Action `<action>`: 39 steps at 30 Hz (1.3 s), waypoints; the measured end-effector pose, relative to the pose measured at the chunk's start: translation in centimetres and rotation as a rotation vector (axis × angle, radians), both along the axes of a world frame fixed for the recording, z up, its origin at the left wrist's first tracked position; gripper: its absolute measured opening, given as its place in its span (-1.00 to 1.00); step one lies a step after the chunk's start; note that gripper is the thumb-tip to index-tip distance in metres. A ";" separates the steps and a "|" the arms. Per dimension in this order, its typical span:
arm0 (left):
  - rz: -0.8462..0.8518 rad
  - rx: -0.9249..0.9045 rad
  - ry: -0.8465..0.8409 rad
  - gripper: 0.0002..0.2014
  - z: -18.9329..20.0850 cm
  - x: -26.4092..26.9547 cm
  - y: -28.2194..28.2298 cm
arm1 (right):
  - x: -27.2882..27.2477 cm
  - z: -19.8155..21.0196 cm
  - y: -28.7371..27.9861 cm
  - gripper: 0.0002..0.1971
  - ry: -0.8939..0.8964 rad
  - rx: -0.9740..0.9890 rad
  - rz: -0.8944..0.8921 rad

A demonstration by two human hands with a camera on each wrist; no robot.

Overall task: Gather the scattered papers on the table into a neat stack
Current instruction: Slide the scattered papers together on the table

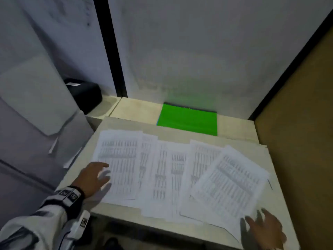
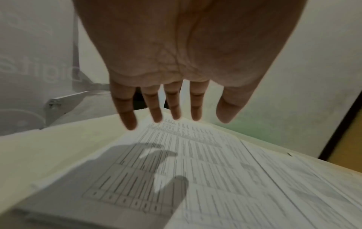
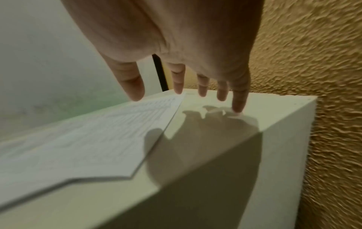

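Several printed white sheets (image 1: 167, 174) lie fanned and overlapping across the pale table (image 1: 126, 125). My left hand (image 1: 91, 175) hovers with straight, spread fingers (image 2: 156, 114) just above the left edge of the leftmost sheet (image 2: 195, 170), casting a shadow on it. My right hand (image 1: 264, 230) is at the table's front right corner, fingers spread, beside the edge of the rightmost tilted sheet (image 1: 230, 184). In the right wrist view one fingertip (image 3: 238, 108) touches the bare tabletop (image 3: 274, 108) next to that sheet (image 3: 88, 144). Neither hand holds anything.
A bright green folder (image 1: 187, 120) lies flat at the back of the table against the white wall. A black device (image 1: 84, 94) sits at the back left. A textured tan wall (image 1: 297, 141) runs close along the table's right side.
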State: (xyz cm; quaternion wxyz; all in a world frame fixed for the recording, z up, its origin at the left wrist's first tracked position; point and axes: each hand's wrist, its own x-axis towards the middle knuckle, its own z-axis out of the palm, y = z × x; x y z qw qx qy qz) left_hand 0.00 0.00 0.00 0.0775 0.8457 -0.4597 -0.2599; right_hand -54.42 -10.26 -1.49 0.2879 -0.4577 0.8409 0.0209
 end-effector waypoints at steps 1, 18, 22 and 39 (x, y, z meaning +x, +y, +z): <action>0.047 0.058 -0.038 -0.36 -1.2 1.0 -0.7 | 0.5 -0.8 0.0 -0.16 0.052 0.016 0.031; -0.130 0.256 -0.576 -0.06 -7.4 -0.4 0.3 | 3.3 -8.1 3.5 -0.15 0.218 -0.112 0.190; -0.083 0.283 -0.512 0.01 -7.4 -1.3 0.8 | 4.5 -7.6 4.5 -0.20 0.215 -0.133 0.237; -0.185 0.169 -0.338 0.06 -6.9 -9.5 -1.3 | 10.8 -7.0 4.6 0.02 0.051 -0.222 0.371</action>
